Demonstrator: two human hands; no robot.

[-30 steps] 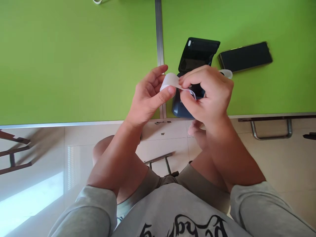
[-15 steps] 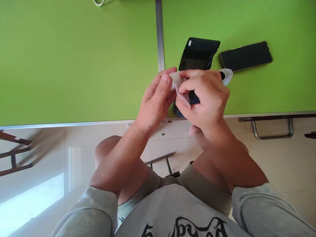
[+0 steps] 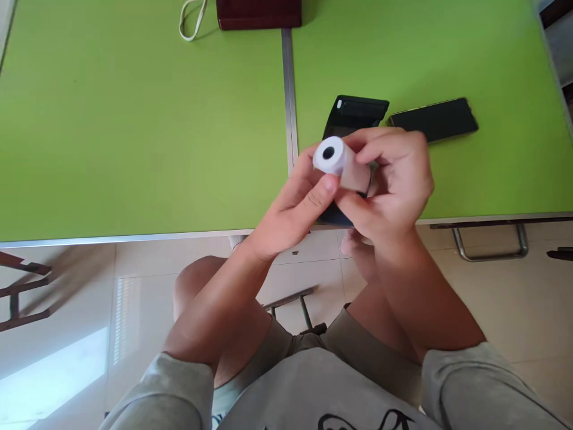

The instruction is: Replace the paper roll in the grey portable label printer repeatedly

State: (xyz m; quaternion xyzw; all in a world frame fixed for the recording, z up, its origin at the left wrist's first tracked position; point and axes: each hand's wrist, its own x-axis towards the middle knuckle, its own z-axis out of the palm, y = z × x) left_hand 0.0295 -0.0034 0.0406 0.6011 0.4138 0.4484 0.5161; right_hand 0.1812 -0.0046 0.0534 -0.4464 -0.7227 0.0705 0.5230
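Between both hands is a small white paper roll [image 3: 356, 170], its round end with a dark core hole turned up and to the left. My left hand [image 3: 295, 203] grips the roll's left end, thumb below and fingers behind. My right hand [image 3: 394, 179] is closed around its other side, with thumb and fingertips on the paper. Beneath the hands lies a black device with a raised flap [image 3: 358, 113], perhaps a receipt printer; its middle is hidden by the hands and the roll.
A dark phone [image 3: 441, 119] lies right of the device on the green table [image 3: 156, 131]. At the back are a dark red box [image 3: 259, 13] and a white cord loop [image 3: 192, 24]. A metal strip [image 3: 289, 89] divides the tabletop. Its front edge runs just below my hands.
The roll has turned so its round end now faces up-left; before, a paper flap was pinched between the hands. The view has tilted up, showing more of the red box.
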